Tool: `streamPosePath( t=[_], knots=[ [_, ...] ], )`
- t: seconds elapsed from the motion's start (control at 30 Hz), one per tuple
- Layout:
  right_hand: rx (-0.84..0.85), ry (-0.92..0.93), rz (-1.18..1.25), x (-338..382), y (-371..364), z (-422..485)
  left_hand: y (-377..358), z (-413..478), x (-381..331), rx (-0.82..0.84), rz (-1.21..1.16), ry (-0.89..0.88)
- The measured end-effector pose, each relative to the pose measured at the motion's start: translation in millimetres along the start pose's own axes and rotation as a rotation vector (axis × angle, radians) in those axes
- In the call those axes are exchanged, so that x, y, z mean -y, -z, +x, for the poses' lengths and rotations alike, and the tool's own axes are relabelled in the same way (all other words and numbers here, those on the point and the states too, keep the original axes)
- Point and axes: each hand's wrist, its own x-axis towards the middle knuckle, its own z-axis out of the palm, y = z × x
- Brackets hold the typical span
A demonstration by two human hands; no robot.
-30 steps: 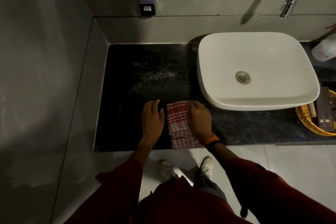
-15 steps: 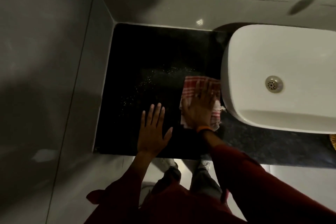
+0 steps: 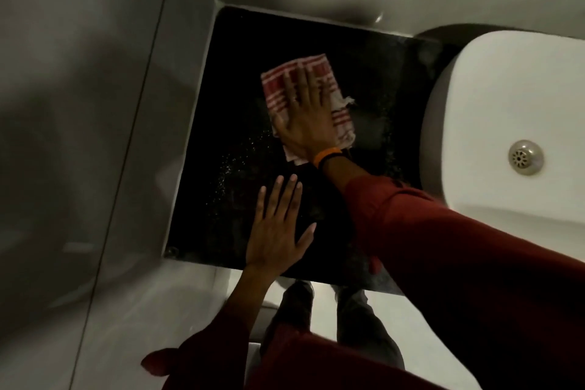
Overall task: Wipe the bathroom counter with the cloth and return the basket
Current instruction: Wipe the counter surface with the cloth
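A folded red-and-white checked cloth (image 3: 343,118) lies on the black stone counter (image 3: 228,98), in its middle toward the back. My right hand (image 3: 305,117) presses flat on top of the cloth, fingers spread and pointing to the back wall. My left hand (image 3: 277,229) rests flat on the bare counter near the front edge, fingers apart and holding nothing. Fine pale specks dot the counter between the two hands. The basket is out of view.
A white vessel sink (image 3: 506,123) with a metal drain (image 3: 525,157) stands on the counter's right side, close to the cloth. Grey tiled walls (image 3: 104,104) enclose the counter at left and back. My shoes and the pale floor show below the front edge.
My right hand has slid the cloth from the front edge toward the back and away from the sink. The left hand has left the cloth and lies flat on the counter. The view has swung left.
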Motion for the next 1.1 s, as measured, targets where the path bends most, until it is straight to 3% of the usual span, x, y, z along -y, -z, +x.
streamPosePath(
  t=[0.17,0.27,0.37,0.47,0.57,0.8,1.1],
  knots=[
    [-0.070,0.008,0.128,-9,20,-32,11,0,-2,-0.057,-0.120,0.030],
    [-0.263,-0.181,0.188,-27,18,-107,31,28,-4,-0.173,-0.201,0.051],
    [-0.243,-0.356,0.120,-46,0,-187,59,103,-2,-0.216,-0.134,-0.047],
    [-0.144,-0.404,0.056,-50,-19,-231,77,192,-7,-0.117,0.008,-0.086],
    [-0.153,-0.374,-0.007,-52,-28,-237,63,228,3,0.014,0.074,-0.066],
    [-0.173,-0.367,-0.047,-54,-30,-235,49,206,19,-0.011,0.090,0.145],
    [-0.167,-0.369,-0.075,-57,-36,-234,40,64,58,-0.126,0.028,0.583]
  ],
)
